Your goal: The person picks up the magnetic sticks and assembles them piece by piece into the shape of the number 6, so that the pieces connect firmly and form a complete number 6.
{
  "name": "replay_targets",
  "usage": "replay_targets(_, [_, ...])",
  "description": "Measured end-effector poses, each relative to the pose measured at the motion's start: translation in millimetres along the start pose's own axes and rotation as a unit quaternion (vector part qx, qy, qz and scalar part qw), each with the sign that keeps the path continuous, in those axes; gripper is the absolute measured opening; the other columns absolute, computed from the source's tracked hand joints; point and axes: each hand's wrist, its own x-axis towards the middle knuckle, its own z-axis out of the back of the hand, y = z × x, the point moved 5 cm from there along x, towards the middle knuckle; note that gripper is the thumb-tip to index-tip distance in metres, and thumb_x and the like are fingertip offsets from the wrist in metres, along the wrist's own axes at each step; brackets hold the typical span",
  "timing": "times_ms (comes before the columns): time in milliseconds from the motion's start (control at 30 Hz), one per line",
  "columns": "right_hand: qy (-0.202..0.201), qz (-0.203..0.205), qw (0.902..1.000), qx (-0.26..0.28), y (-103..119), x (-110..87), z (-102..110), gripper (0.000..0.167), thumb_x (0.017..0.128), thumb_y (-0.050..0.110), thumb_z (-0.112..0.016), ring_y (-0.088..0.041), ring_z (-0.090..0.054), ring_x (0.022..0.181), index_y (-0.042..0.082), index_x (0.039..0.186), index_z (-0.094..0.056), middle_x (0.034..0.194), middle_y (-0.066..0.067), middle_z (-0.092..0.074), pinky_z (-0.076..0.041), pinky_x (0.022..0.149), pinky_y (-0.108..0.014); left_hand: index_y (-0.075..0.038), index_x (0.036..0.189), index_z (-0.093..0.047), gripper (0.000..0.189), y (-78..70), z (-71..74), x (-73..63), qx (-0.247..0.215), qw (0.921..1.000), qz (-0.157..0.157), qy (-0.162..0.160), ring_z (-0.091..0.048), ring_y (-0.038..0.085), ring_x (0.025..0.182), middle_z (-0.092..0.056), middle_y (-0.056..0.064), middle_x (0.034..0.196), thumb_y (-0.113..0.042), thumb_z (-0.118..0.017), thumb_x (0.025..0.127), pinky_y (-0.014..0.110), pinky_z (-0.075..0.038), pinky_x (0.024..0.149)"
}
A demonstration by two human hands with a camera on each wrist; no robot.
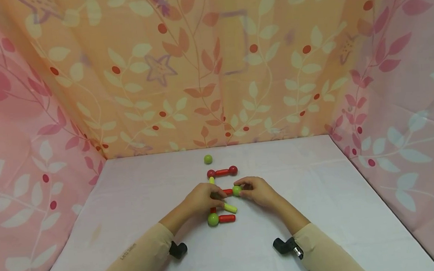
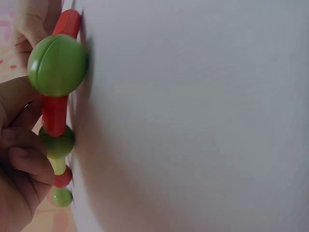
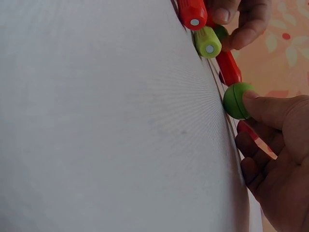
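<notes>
My left hand [image 1: 208, 196] curls over the middle of a flat figure of magnetic rods and balls. Its thumb and forefinger pinch around a short red rod [image 1: 227, 192]. Beneath that hand, a green joint ball [image 2: 59, 144] shows in the left wrist view. At the rod's right end, my right hand [image 1: 259, 191] pinches a green ball [image 3: 236, 100] with thumb and fingers. A yellow-green rod [image 1: 230, 208] lies slantwise just below, its left end by my left thumb. Nearer me, another green ball [image 1: 213, 219] has a red rod [image 1: 227, 218] pointing right.
Farther back, two red balls [image 1: 233, 170] are joined by a red rod [image 1: 222, 173], with a yellow rod [image 1: 211, 180] running toward me. A single green ball [image 1: 208, 159] sits near the back edge. Patterned cloth [image 1: 212, 68] walls the white table [image 1: 319, 187].
</notes>
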Motion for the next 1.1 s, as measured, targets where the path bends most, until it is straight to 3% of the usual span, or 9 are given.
replay_targets(233, [-0.003,-0.004,1.0,-0.004,1,0.0,1,0.029,0.082,0.024,-0.068,-0.012,-0.055,0.09,0.027,0.111,-0.064,0.095,0.01,-0.061,-0.043,0.08,-0.034,-0.029,0.095,-0.07,0.022,-4.7,14.3,11.2,0.016,0.9995,-0.021,-0.016,-0.053,0.014,0.097,-0.065,-0.017,0.091,-0.032,-0.075,0.074,0.037,-0.043,0.086])
replay_targets(400, [-0.003,-0.006,1.0,-0.004,1,-0.1,1,0.029,0.082,0.026,-0.068,-0.012,-0.054,0.091,0.027,0.111,-0.063,0.096,0.011,-0.061,-0.043,0.082,-0.034,-0.027,0.099,-0.069,0.027,1.6,20.1,20.1,0.005,0.9997,-0.001,-0.022,-0.05,0.019,0.102,-0.064,-0.014,0.097,-0.036,-0.075,0.074,0.039,-0.041,0.086])
replay_targets(700, [0.0,0.001,1.0,-0.007,4,-2.0,1,0.03,0.083,0.025,-0.068,-0.011,-0.055,0.091,0.025,0.112,-0.063,0.097,0.011,-0.061,-0.043,0.082,-0.034,-0.029,0.095,-0.069,0.026,13.7,15.7,30.5,-0.003,0.9995,0.032,-0.005,-0.048,0.018,0.097,-0.062,-0.014,0.093,-0.039,-0.075,0.072,0.035,-0.041,0.081])
replay_targets(900, [-0.002,-0.007,0.9999,-0.007,4,-2.9,1,0.03,0.082,0.025,-0.068,-0.011,-0.054,0.092,0.027,0.112,-0.063,0.098,0.011,-0.061,-0.043,0.083,-0.034,-0.035,0.088,-0.067,0.022,18.0,10.8,34.2,0.014,0.9995,0.027,0.005,-0.05,0.014,0.089,-0.062,-0.016,0.087,-0.042,-0.077,0.069,0.032,-0.041,0.076])
replay_targets(1100, [-0.006,-0.002,1.0,-0.006,6,-3.7,2,0.03,0.082,0.024,-0.068,-0.011,-0.054,0.091,0.025,0.112,-0.063,0.097,0.009,-0.061,-0.043,0.081,-0.034,-0.034,0.089,-0.067,0.025,17.6,10.3,33.1,0.021,0.9994,0.029,0.002,-0.051,0.014,0.087,-0.062,-0.016,0.085,-0.041,-0.078,0.068,0.032,-0.042,0.077])
